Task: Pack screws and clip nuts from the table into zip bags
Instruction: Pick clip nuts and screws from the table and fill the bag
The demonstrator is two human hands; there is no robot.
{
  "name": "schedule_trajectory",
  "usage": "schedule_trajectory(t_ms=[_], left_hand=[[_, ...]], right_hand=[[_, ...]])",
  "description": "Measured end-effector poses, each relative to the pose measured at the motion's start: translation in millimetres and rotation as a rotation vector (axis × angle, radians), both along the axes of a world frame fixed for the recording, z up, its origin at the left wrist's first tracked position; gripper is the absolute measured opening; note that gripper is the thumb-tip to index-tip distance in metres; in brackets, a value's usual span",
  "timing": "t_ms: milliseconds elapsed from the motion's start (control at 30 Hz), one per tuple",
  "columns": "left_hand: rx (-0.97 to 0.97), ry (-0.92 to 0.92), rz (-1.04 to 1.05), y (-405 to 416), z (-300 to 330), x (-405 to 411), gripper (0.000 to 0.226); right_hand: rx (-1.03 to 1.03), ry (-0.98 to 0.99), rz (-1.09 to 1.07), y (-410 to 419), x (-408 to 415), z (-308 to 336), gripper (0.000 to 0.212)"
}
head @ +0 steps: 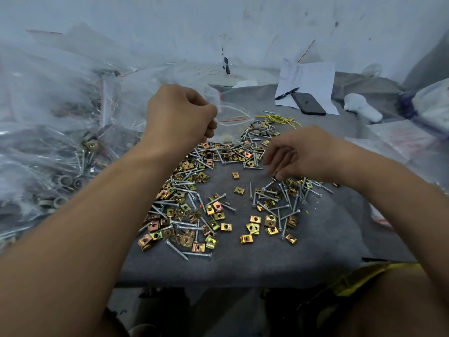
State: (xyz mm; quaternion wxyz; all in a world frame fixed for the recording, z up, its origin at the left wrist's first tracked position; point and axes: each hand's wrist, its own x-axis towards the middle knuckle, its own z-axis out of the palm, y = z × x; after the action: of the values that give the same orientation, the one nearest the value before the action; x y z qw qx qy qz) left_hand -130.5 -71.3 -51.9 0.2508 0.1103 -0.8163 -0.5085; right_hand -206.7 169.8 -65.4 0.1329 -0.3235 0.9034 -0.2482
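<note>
The left hand pinches the mouth of a clear zip bag, which hangs open toward the right. The right hand, fingers curled downward, pinches a small dark piece above the screws lying at mixed angles among clip nuts on the grey table.

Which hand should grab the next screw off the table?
Right, most likely. The right hand is low over the loose screws, fingertips already pinching something small there. The left hand is raised and busy, its grip holding the zip bag by the mouth.
</note>
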Motion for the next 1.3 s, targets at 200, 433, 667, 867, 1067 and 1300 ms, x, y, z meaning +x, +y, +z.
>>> schedule_trajectory(t_ms=[200,433,667,867,1067,1300], left_hand=[[0.005,0.002,-0.003,-0.4,0.0,0.0,0.013],[0.021,-0.001,0.001,-2.0,0.7,-0.5,0.014],[0.025,-0.005,0.002,-0.1,2.0,-1.7,0.013],[0.014,-0.019,0.005,4.2,1.2,-0.9,0.012],[0.002,-0.023,0.009,0.9,2.2,-0.2,0.012],[-0.001,-0.023,-0.001,0.1,1.1,-1.1,0.013]], right_hand=[[0.209,0.162,0.005,-10.9,3.2,6.2,0.036],[0.281,0.176,-0.022,-6.4,5.0,8.3,0.034],[-0.167,0.106,-0.001,-21.7,18.3,4.0,0.027],[0.087,0.124,0.062,-53.0,20.9,-9.7,0.019],[0.11,0.153,0.032,-58.0,21.0,-12.8,0.016],[0.085,0.158,0.046,-53.7,21.8,-16.8,0.019]])
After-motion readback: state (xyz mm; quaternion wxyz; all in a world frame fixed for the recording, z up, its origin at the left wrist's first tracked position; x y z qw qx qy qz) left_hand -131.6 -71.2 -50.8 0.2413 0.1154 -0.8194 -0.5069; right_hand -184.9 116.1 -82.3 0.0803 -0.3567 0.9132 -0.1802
